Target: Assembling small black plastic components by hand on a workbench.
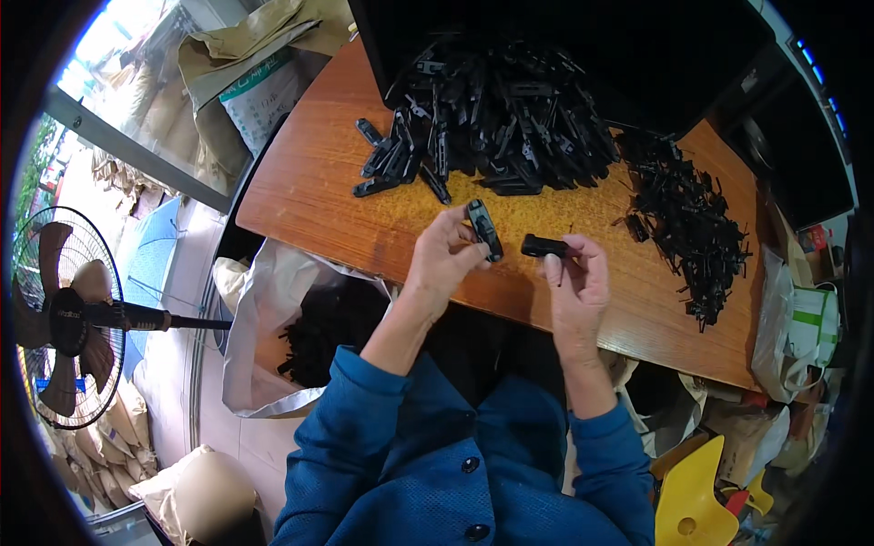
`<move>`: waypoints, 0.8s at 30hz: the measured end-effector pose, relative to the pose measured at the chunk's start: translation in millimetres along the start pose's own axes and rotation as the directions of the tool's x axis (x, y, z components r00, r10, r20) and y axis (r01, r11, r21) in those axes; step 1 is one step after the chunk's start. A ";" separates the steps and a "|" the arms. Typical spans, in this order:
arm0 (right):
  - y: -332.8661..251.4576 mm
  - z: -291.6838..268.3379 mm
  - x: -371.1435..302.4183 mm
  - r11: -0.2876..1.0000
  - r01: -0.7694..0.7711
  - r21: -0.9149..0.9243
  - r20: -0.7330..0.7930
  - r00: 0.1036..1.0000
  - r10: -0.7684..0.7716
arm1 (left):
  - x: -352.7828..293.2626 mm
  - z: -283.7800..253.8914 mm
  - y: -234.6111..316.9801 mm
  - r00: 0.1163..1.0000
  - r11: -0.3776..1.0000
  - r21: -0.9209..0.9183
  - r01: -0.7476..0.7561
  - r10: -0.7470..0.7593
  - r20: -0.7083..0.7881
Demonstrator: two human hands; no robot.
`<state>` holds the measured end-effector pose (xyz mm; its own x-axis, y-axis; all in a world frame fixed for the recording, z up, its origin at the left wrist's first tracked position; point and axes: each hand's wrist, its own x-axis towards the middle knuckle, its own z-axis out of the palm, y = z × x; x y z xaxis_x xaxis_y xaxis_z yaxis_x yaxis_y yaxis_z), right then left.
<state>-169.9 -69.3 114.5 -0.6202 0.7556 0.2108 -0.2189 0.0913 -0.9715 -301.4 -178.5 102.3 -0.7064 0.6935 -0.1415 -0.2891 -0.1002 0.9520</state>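
Note:
Above the front edge of the wooden table (309,173), my left hand (443,253) pinches a long black plastic part (484,229) with a hollow, lighter-looking face, held tilted. Close by on the right, a shorter black plastic piece (543,246) sticks out leftward from the fingers of my right hand (580,278). The two parts are a small gap apart. Beyond my hands lies a large heap of long black plastic parts (510,118), with a few strays at its left. A second heap, of smaller thin black pieces (687,218), spreads along the right of the table.
A white sack (264,364) holding black parts stands open below the table's left front edge. A black fan (68,318) is at far left. A yellow plastic chair (696,496) stands at lower right. A dark box-like panel (564,45) rises behind the heap.

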 end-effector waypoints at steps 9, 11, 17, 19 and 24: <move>3.9 36.3 -23.0 0.981 0.187 -0.052 -0.107 0.976 -0.191 | -40.2 23.9 -0.5 0.996 0.995 -0.068 -0.071 0.067 -0.055; 4.3 35.8 -26.2 0.967 0.216 -0.137 -0.097 0.968 -0.230 | -44.7 30.1 -3.3 0.992 0.988 -0.113 -0.105 0.097 -0.074; 6.6 23.8 -22.7 0.706 0.524 -0.476 0.099 0.830 -0.549 | -57.5 40.3 7.5 0.994 0.939 -0.333 -0.086 0.059 -0.092; 13.7 16.7 -22.1 0.633 0.594 -0.497 0.184 0.785 -0.592 | -58.3 41.1 8.8 0.999 0.896 -0.443 -0.024 0.003 -0.048; 22.5 10.0 -24.4 0.592 0.662 -0.460 0.277 0.741 -0.612 | -53.1 40.3 1.5 0.993 0.911 -0.412 0.023 -0.068 -0.095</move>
<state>-167.2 -92.2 88.6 -0.5337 0.3242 0.7810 -0.1934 0.8523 -0.4860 -238.3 -186.7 122.2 -0.7433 0.6277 -0.2315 -0.5460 -0.3691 0.7521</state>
